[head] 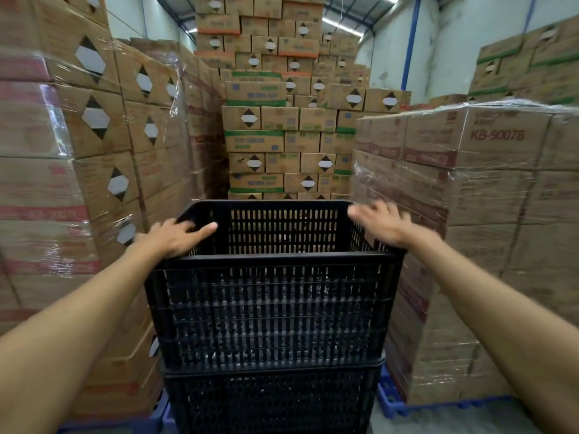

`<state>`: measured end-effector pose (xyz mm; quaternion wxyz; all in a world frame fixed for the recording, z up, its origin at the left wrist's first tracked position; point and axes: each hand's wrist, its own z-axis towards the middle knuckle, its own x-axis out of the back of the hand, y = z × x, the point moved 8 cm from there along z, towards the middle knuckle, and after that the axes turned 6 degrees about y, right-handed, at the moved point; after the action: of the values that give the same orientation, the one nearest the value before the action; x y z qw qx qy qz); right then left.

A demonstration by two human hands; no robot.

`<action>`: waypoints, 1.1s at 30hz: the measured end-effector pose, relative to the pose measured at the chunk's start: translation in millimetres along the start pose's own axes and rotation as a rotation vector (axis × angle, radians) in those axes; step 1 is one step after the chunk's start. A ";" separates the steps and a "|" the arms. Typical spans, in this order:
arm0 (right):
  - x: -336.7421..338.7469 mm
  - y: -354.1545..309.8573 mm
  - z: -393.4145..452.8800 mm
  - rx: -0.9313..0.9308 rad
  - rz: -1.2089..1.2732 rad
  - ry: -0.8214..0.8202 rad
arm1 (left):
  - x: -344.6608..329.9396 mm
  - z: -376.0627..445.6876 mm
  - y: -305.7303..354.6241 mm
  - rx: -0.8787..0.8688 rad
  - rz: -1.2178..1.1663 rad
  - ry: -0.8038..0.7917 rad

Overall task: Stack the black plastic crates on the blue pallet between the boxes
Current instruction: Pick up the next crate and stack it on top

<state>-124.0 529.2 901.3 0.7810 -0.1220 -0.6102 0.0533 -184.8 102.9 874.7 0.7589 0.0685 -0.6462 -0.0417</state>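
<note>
Two black crates [272, 311] stand stacked; my left hand [175, 238] curls over the top rim, my right hand [380, 225] hovers open, so a one-sided shove could tip the upper one against the wrapped boxes [470, 195].

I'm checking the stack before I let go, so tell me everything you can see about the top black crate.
The top black crate looks like hard plastic, open-topped and empty, its walls slotted with vertical vents. It sits upright and level on another black crate, between shrink-wrapped cardboard boxes on both sides. The left hand rests on its left rim with the thumb inside. The right hand is at the right rim, blurred, fingers spread; contact there is unclear.
</note>
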 end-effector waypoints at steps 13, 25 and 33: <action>26.9 -3.3 8.7 0.001 0.138 0.164 | 38.2 32.5 -8.4 -0.067 -0.105 0.041; 4.4 13.5 4.5 -0.098 0.413 0.047 | 31.1 11.8 -35.6 -0.066 -0.293 0.295; -26.4 34.5 -13.8 -0.149 0.502 -0.039 | -10.9 2.0 -55.2 0.064 -0.505 0.084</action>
<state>-115.0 554.7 864.5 0.7203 -0.3258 -0.5780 0.2026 -187.2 50.0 855.6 0.7480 0.2532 -0.5777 -0.2066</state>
